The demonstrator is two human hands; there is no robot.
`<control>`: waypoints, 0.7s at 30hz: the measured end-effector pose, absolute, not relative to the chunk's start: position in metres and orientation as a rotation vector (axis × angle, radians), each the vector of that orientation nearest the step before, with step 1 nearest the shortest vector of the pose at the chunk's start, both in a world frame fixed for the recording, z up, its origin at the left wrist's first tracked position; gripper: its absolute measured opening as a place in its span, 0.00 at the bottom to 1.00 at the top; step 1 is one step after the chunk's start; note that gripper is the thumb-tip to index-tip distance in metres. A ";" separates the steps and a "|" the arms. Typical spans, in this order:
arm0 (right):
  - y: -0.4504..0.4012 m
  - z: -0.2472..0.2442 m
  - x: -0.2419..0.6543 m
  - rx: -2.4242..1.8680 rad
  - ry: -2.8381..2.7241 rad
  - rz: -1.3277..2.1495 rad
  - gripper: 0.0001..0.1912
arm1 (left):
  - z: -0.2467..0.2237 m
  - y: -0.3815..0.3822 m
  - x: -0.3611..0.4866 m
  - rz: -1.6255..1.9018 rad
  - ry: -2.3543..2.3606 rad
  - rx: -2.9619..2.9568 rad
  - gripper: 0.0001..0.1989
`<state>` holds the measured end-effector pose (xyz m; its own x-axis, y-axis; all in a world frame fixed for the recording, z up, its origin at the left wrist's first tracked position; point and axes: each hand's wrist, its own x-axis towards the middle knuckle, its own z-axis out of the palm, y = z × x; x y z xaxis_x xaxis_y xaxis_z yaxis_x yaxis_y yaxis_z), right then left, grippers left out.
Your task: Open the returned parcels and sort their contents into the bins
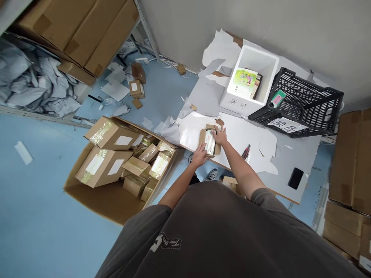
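A small open cardboard box (202, 136) lies near the front edge of the white-covered table. Inside it is a pale, shiny wrapped item (210, 142), whose kind I cannot make out. My left hand (199, 156) grips the near left corner of this box, fingers along its side. On the far right side my right hand (220, 136) holds the wall, one digit reaching in over the wrapped item. Right of the box, a red and black cutter or pen (246, 152) lies on the paper, apart from both hands.
Behind stands a white foam box (243, 101) with printed packets, beside a black plastic crate (319, 96). A phone (296, 178) lies at the table's right. Left of me, a large carton (116, 208) holds several taped parcels. Shelving (149, 31) and stacked cartons (346, 154) flank the space.
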<state>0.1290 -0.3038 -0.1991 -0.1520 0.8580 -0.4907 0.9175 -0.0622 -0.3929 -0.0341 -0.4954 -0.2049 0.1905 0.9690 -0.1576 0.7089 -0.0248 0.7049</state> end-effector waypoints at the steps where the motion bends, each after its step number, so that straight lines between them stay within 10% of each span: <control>1: -0.304 -0.201 0.128 2.012 2.082 -1.053 0.39 | -0.202 -0.496 -0.029 0.486 1.619 1.767 0.12; 8: -0.312 -0.162 0.133 1.989 2.053 -1.088 0.41 | -0.195 -0.473 0.026 0.543 2.023 1.264 0.64; 21: -0.409 -0.123 0.096 2.247 1.840 -0.883 0.23 | -0.205 -0.477 0.024 0.841 1.895 1.173 0.47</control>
